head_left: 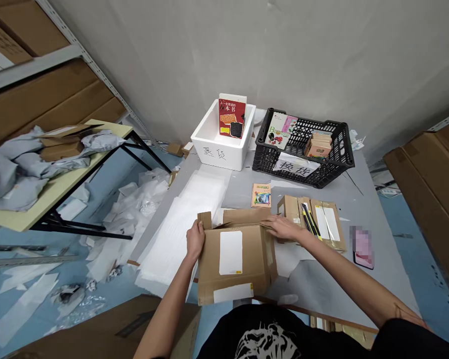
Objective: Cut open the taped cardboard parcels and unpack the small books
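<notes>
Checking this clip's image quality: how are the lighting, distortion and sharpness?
In the head view, lighting is soft and even, with only faint shadows around the cardboard box; wide-angle distortion makes the metal shelving lean; the phone is pixelated; the left hand and right hand look sharp.

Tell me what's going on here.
A person at a grey table is handling an open cardboard box. Their left hand holds its left side; their right hand rests on its far edge. A utility knife lies on flat cardboard mailers nearby. Behind sit a white foam box holding a red book and a black plastic crate of books.
</notes>
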The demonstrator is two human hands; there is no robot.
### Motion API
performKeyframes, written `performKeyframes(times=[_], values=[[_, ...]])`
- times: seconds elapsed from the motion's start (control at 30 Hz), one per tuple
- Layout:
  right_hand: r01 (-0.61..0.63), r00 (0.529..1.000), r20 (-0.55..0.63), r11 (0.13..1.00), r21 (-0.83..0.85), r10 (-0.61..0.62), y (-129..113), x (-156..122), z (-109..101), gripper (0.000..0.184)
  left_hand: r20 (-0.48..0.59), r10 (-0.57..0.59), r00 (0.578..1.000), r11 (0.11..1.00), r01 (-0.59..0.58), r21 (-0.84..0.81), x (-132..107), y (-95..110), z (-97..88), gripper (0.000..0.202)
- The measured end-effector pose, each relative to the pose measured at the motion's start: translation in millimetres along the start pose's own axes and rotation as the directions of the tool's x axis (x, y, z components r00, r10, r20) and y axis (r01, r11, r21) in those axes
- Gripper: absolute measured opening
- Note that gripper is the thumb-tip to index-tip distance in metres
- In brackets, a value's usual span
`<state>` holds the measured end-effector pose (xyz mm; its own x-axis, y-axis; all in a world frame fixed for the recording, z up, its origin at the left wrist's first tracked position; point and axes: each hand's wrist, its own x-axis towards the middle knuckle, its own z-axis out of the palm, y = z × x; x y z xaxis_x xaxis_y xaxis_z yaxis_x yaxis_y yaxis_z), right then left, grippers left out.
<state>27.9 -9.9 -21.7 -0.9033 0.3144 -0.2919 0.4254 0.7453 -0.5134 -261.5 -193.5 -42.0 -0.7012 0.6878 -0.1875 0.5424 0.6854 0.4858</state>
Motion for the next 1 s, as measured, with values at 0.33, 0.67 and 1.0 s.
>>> performKeyframes(times=[0.33,0.67,1.0], values=[[-0.155,0.951,0.245,0.978,-0.143,0.187,3.5,52.0,-30.5,0.016,0.101,-0.015,0.995,0.994,0.026,-0.104,19.4,-4.4,12.4,0.026],[-0.281,0.944,0.077,0.902,-0.328,0.322,-2.6,126.6,52.1,0.024,0.250,-0.229,0.941,0.956,0.265,-0.123,50.7,-49.2,51.6,0.039],[-0.368,0.930,-0.136,0.880,-0.301,0.342,27.1,115.1,90.4,0.074,0.274,-0.249,0.929,0.964,0.210,0.165,-22.0,-70.8,70.2,0.064]])
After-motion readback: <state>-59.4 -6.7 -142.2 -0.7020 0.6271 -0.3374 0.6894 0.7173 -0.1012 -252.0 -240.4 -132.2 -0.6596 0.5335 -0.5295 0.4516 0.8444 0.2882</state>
